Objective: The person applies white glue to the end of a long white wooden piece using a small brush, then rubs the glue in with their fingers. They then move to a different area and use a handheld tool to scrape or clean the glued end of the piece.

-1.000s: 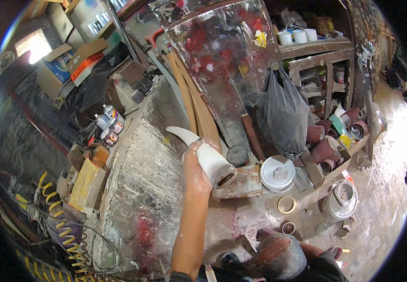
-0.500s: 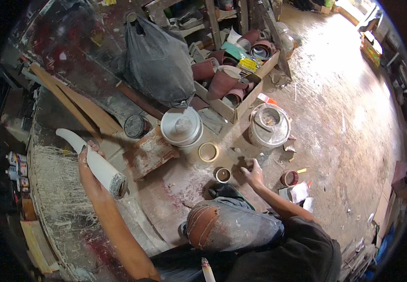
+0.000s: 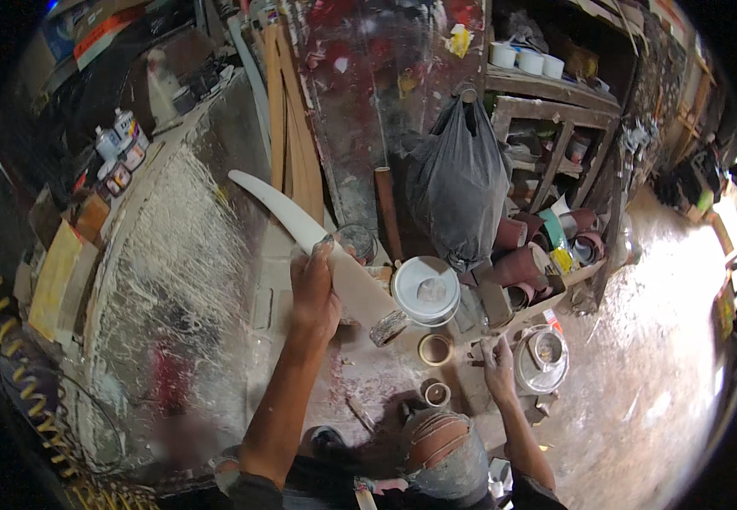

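Observation:
A long, white, curved horn-shaped piece (image 3: 360, 280) with a rough, grey broken-looking lower end is gripped around its middle by my left hand (image 3: 316, 293). Its narrow tip points up and away to the left. My right hand (image 3: 496, 367) hovers low over the floor, beside a white lidded bucket (image 3: 541, 378) and close to a roll of tape (image 3: 435, 349). Its fingers look loosely apart, and I see nothing in them. A small round cup (image 3: 436, 393) stands near my knee. Another white bucket (image 3: 425, 291) is just beyond the horn's rough end.
A dark plastic bag (image 3: 460, 187) hangs ahead, beside a cardboard box (image 3: 504, 306) of reddish sandpaper rolls. Wooden strips (image 3: 288, 127) lean at the back. A paint-spattered slab (image 3: 169, 246) stands at left, with bottles (image 3: 122, 140) behind it. A coiled yellow hose (image 3: 24, 365) hangs at far left.
The view has swung left and upward, bringing in the shelf and bottles. My left hand still holds the horn-shaped piece, now nearer the buckets. My right hand has moved farther forward, beside the lidded bucket.

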{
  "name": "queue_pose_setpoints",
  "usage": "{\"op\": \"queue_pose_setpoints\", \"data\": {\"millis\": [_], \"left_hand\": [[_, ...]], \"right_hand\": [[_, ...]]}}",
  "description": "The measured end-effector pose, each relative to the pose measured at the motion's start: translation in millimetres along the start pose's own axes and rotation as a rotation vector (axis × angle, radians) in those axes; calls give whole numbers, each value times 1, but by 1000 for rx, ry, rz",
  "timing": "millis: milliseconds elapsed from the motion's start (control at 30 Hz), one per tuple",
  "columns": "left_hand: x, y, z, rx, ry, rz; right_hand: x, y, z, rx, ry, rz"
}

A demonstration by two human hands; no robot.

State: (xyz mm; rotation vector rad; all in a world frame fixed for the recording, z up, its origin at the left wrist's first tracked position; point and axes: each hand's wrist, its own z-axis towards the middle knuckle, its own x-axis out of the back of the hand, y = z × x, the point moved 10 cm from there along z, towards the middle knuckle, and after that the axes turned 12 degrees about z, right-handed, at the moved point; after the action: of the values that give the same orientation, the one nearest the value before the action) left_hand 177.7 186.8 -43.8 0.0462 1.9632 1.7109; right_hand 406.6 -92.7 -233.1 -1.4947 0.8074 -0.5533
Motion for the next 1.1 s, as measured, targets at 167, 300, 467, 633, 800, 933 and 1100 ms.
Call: {"op": "queue_pose_setpoints", "data": {"millis": [167, 300, 467, 633, 800, 933, 1100], "left_hand": [[0, 2, -2, 22, 46, -58], [1, 10, 1, 5, 51, -101], [4, 17, -7, 27, 31, -141], [8, 25, -8, -2, 46, -152], [12, 20, -8, 61, 59, -114], [10, 25, -10, 30, 24, -104], [7, 29, -12, 21, 7, -69]], "right_hand": [[-59, -171, -77, 233, -195, -169], [-65, -247, -131, 647, -25, -173], [-67, -280, -154, 847, 22, -279], [-89, -303, -153, 903, -188, -341], [-113, -320, -155, 1016, -325, -545], [-123, -327, -158, 1107, -362, -604], [-134, -326, -160, 1113, -443, -630]]}}
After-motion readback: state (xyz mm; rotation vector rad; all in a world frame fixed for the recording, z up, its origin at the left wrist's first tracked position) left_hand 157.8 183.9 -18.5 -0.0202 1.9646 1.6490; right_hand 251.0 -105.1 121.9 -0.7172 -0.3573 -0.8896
